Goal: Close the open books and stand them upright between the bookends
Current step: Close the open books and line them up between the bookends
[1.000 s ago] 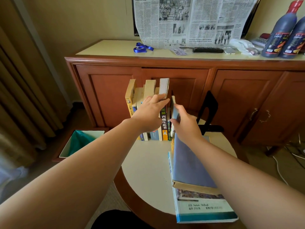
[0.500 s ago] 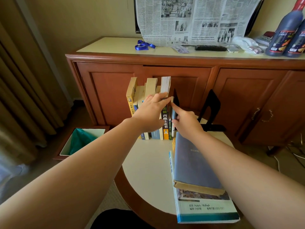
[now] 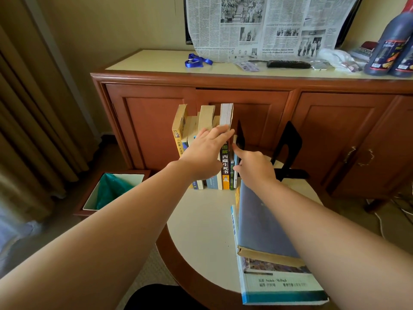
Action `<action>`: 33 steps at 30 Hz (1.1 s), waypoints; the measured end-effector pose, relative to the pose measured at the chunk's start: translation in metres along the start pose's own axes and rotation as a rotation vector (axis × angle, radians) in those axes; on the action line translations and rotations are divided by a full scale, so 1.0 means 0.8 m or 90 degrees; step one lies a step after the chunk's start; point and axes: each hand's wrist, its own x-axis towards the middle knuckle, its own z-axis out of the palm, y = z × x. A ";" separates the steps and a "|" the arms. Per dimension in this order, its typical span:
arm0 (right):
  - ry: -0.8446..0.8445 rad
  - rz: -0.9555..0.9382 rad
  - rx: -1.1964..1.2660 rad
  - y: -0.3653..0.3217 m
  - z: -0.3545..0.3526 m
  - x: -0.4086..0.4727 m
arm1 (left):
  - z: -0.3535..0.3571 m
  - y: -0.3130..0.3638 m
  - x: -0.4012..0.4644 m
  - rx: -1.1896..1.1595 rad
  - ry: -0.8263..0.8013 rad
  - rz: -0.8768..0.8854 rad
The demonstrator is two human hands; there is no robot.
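Note:
Several books (image 3: pixel 225 162) stand upright in a row at the far side of the round table (image 3: pixel 201 231). My left hand (image 3: pixel 204 154) lies flat against their spines, fingers straight, steadying them. My right hand (image 3: pixel 254 170) touches a thin blue book (image 3: pixel 235 157) at the row's right end with its extended index finger. One black bookend (image 3: pixel 240 136) stands right beside that thin book; a second black bookend (image 3: pixel 288 148) stands apart, further right. A closed grey-blue book (image 3: pixel 261 224) lies flat on a closed white and teal book (image 3: pixel 279 285), partly under my right forearm.
A wooden sideboard (image 3: pixel 245 113) stands close behind the table, with a newspaper (image 3: pixel 263 25), blue lanyard (image 3: pixel 197 60), remote (image 3: pixel 288 64) and dark bottles (image 3: pixel 388 41) on top. A bin with a green liner (image 3: pixel 111 191) sits on the floor left, by curtains (image 3: pixel 33 121).
My right hand has slid the thin blue book into the row beside the bookend and released its grip; now only the index finger rests on it. My left hand stayed on the books.

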 end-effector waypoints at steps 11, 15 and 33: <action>-0.024 0.000 0.009 0.006 0.010 -0.002 | 0.005 0.002 0.004 0.007 0.010 -0.011; -0.033 0.004 0.011 0.006 0.011 0.000 | 0.004 0.004 0.005 0.008 0.004 -0.013; -0.133 0.012 -0.008 0.003 -0.001 -0.002 | -0.011 -0.003 -0.003 0.068 -0.002 -0.046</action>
